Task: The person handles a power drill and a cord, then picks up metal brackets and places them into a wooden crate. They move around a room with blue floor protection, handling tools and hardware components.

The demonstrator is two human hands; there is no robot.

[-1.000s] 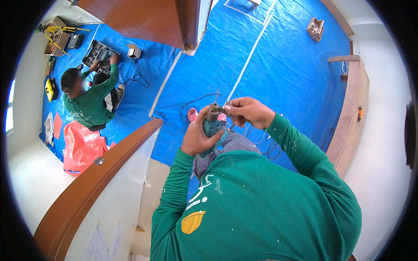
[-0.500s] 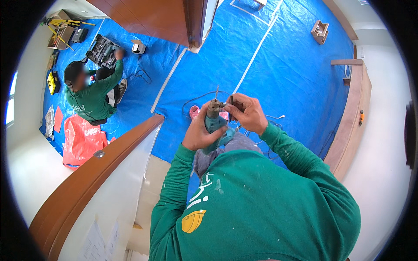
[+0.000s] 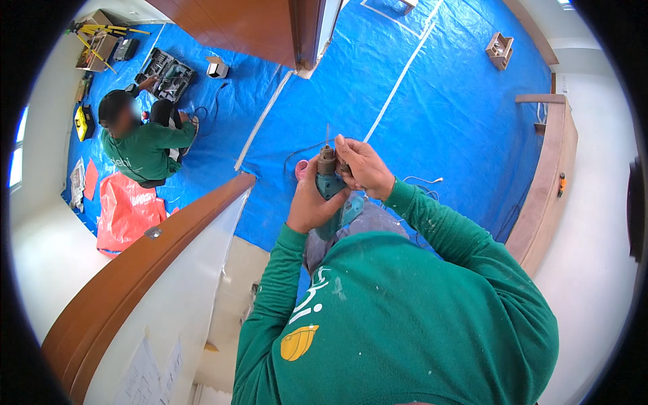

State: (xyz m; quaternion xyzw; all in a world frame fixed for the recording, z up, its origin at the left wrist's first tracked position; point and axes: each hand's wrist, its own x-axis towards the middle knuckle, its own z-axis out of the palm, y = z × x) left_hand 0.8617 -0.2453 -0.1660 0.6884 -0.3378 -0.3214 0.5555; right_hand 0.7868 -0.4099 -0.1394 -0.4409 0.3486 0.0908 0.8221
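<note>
A teal power drill [image 3: 329, 184] is upright in front of my chest, its thin bit [image 3: 328, 134] pointing away from me. My left hand [image 3: 312, 204] is wrapped round the drill body just below the metal chuck [image 3: 327, 160]. My right hand [image 3: 368, 169] is closed at the right side of the chuck, gripping a small chuck key [image 3: 345, 167]. Most of the key is hidden by the fingers. Part of the drill's lower end is behind my left hand.
Blue sheeting [image 3: 466, 88] covers the floor. At left a co-worker [image 3: 145, 148] crouches by an open tool case [image 3: 169, 75] and a red plastic bag [image 3: 128, 214]. A wood-edged panel [image 3: 162, 236] stands close on my left, a wooden ledge [image 3: 540, 189] on my right.
My right hand has turned at the chuck, and the key's dark handle no longer sticks out past the fingers. The co-worker has shifted, one hand now lower near the foot.
</note>
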